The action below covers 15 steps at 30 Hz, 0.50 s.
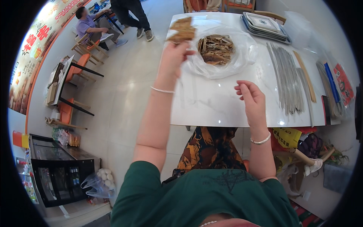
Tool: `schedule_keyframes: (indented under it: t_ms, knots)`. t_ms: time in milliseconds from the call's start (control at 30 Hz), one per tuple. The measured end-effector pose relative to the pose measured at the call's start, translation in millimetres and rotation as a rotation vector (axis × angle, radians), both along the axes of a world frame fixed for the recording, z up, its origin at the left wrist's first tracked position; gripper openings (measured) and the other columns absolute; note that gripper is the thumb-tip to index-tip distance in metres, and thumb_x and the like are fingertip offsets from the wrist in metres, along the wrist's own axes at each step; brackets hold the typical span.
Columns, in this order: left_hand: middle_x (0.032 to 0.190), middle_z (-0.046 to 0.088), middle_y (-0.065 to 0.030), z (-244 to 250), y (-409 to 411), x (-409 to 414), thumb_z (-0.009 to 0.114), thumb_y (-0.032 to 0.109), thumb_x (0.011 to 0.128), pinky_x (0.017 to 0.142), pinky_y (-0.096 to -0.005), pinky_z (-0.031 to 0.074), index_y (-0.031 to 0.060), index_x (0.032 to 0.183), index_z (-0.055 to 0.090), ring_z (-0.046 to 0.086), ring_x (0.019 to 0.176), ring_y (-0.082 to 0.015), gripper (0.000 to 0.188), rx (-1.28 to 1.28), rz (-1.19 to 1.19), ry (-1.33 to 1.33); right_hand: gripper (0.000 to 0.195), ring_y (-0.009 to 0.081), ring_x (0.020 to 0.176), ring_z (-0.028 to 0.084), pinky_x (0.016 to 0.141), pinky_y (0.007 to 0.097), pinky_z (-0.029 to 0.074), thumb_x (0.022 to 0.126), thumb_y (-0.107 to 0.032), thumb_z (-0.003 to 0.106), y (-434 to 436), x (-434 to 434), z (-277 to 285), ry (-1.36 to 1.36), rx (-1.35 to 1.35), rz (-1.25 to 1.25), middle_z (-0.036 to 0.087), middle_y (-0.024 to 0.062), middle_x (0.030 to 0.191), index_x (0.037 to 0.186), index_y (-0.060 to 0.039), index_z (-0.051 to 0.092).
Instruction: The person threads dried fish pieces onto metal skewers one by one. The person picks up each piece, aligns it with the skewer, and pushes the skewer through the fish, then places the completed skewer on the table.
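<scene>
My left hand (175, 54) grips a flat, golden-brown dried piece (182, 30), perhaps dried fish, over the table's left edge; the piece is slightly blurred. Beside it a white plastic bag (244, 58) lies open on the white marbled table (210, 105), with a stack of browner dried flat pieces (216, 49) inside. My right hand (251, 92) hovers above the table, below and right of the bag, fingers loosely curled, with nothing visible in it. Right of that hand lies a large bundle of thin metal skewers (286, 79).
Stacked trays (263, 25) sit at the back right. Wooden sticks (305, 76), a blue rod-like thing (332, 82) and a red packet (343, 85) lie along the right side. A seated person (88, 27) and a standing person (133, 14) are beyond the table, upper left.
</scene>
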<state>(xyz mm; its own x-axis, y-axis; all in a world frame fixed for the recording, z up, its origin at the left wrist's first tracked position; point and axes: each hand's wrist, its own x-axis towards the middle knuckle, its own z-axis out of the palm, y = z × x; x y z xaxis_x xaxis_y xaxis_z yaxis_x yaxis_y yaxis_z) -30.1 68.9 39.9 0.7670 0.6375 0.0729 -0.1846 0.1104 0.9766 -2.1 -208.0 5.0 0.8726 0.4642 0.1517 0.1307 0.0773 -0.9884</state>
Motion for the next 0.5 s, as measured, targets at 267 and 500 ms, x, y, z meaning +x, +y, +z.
schedule_keyframes:
  t_ms: [267, 500]
  knots:
    - [0.100, 0.069, -0.0206, -35.8, 105.2, 31.0, 0.073, 0.034, 0.080, 0.087, -0.0413, 0.052, -0.0075, 0.097, 0.066, 0.067, 0.095, -0.0303, 0.046, 0.676, 0.142, 0.634, 0.019, 0.0100, 0.086, 0.062, 0.076, 0.0246, 0.050, 0.097, -0.011, 0.057, -23.0, 7.2, -5.3, -0.085, -0.046, -0.106, 0.068, 0.0059, 0.092, 0.107, 0.0029, 0.065]
    - [0.115, 0.064, -0.0267, -89.5, 112.2, 31.1, 0.070, 0.039, 0.081, 0.091, -0.0483, 0.049, -0.0055, 0.111, 0.062, 0.061, 0.108, -0.0405, 0.054, 1.168, 0.349, 0.470, 0.017, 0.0265, 0.082, 0.064, 0.076, 0.0375, 0.051, 0.088, -0.017, 0.065, -68.5, 62.7, -4.0, -0.544, -0.630, -0.550, 0.068, 0.0148, 0.092, 0.096, -0.0020, 0.068]
